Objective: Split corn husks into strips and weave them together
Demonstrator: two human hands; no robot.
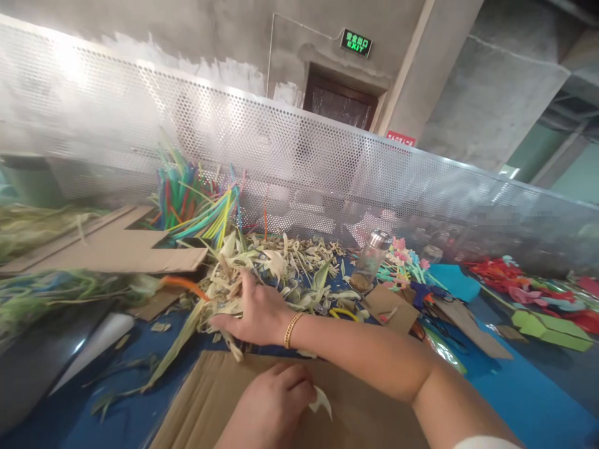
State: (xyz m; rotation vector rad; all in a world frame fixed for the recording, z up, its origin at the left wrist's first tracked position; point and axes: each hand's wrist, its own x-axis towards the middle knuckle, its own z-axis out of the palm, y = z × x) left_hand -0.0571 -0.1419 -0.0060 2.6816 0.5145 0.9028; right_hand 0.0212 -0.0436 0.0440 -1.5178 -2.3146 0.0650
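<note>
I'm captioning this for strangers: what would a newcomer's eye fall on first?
Probably the bright, many-coloured stems left of centre, in front of the perforated metal screen. Next, the right hand spread over the pale husks mid-picture, and the lit green exit sign at the top.

The white scrap (322,401) is partly hidden, the cardboard (365,405) cut off by the bottom edge

Two hands (266,312) (281,396), one bracelet (292,329), one husk heap (275,265), one exit sign (356,43)
</note>
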